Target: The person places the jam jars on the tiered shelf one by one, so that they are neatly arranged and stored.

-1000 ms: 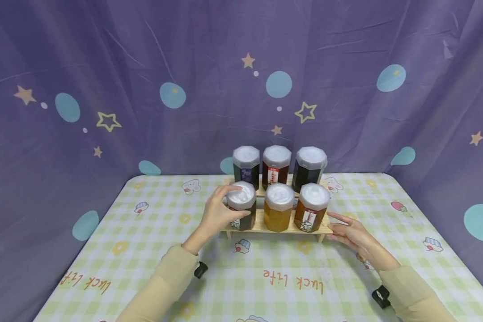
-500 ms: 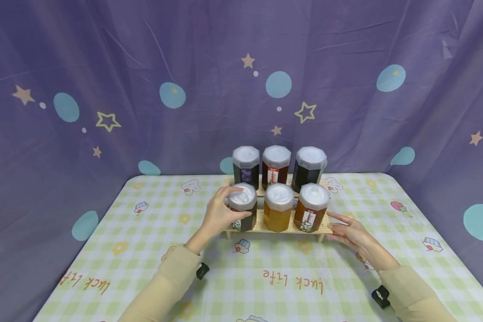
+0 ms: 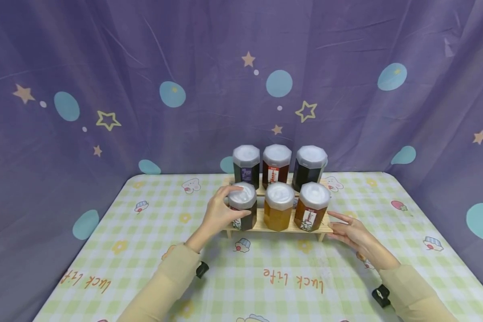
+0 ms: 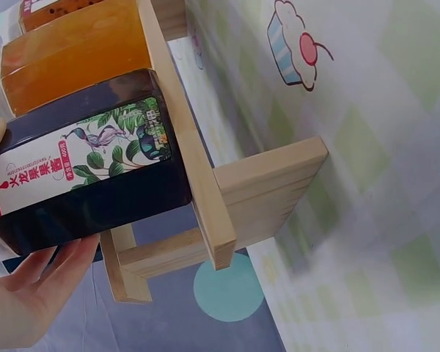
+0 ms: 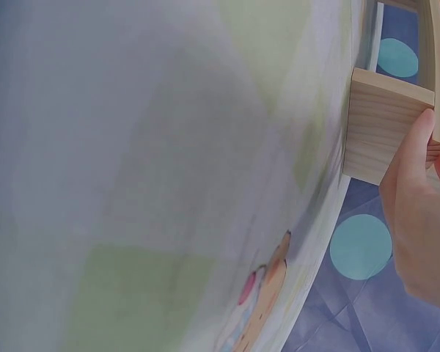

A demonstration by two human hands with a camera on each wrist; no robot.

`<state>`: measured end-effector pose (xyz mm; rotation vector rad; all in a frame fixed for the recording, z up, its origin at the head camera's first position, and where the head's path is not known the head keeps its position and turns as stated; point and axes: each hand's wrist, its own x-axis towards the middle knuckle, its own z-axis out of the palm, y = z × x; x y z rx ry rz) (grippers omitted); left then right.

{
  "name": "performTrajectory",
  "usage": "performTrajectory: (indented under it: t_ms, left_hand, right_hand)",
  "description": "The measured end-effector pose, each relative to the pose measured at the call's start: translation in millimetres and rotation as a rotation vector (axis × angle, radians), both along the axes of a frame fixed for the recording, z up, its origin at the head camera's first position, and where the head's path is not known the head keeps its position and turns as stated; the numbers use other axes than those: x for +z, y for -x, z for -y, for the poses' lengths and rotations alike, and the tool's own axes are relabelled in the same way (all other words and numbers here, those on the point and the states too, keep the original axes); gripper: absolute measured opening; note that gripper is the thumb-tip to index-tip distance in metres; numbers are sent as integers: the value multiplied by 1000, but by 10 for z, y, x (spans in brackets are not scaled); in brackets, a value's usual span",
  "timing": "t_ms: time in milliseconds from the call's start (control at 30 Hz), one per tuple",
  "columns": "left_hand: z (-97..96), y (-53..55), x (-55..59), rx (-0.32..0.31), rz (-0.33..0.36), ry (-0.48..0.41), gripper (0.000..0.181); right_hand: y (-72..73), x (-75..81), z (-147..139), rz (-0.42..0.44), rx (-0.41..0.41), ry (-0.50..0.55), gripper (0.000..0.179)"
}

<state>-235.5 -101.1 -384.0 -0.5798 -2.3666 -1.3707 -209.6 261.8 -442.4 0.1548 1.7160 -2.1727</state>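
My left hand (image 3: 218,211) grips a dark jam jar (image 3: 247,221) with a whitish lid at the left end of the lower step of a wooden two-step rack (image 3: 260,227). In the left wrist view, the labelled side of that jam jar (image 4: 88,158) faces the camera and its base is at the step. My right hand (image 3: 352,233) pinches the right end of the same step; in the right wrist view, a fingertip lies against the wooden leg (image 5: 389,125). Beside the held jar stand an amber jar (image 3: 277,218) and a reddish-brown jar (image 3: 302,210).
On the upper step, three dark jars stand in a row: a left one (image 3: 245,172), a middle one (image 3: 277,167) and a right one (image 3: 306,174). A green checked cloth (image 3: 273,259) covers the table. Behind it hangs a purple curtain (image 3: 209,58).
My left hand and the dark jam jar have shifted very slightly to the right, towards the amber jar. The right hand stays at the rack's end.
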Motion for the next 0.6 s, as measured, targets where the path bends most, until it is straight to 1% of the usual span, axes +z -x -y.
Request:
performTrajectory:
  t_ms: [200, 300, 467, 600]
  left_hand:
    - [4, -11, 1, -8, 29, 13, 57]
    - [3, -28, -4, -10, 24, 33, 59]
    - [4, -67, 3, -9, -23, 78, 61]
    - [28, -100, 13, -10, -49, 126, 61]
  right_hand:
    - [-10, 12, 15, -9, -2, -8, 61]
    - [-18, 16, 31, -27, -15, -32, 62]
    - [-34, 26, 54, -83, -13, -126, 61]
    - [-46, 42, 66, -129, -8, -236, 59]
